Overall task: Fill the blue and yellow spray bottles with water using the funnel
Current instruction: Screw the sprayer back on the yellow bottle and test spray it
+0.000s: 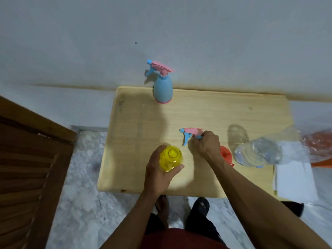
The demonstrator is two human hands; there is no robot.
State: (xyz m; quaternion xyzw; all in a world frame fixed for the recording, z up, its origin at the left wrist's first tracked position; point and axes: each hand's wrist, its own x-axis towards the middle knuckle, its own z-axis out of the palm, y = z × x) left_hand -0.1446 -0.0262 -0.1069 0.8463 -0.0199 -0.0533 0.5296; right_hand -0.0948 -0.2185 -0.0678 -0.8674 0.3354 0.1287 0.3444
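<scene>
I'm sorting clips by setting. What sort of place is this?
Probably a room in a home: a small wooden table against a plain wall, a marbled tile floor, and a louvred wooden door.

Your yellow spray bottle [171,159] stands uncapped, near edge; its pink-blue trigger head [190,133] just beyond. Blue spray bottle [163,89] upright, capped, far edge. Orange funnel [226,155] beside clear water bottle [258,152].

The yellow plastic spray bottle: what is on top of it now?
Nothing sits on the yellow plastic spray bottle: its neck is open. The left hand holds its side. The pink and blue trigger sprayer head is in the right hand. Its inside cannot be judged.
</scene>
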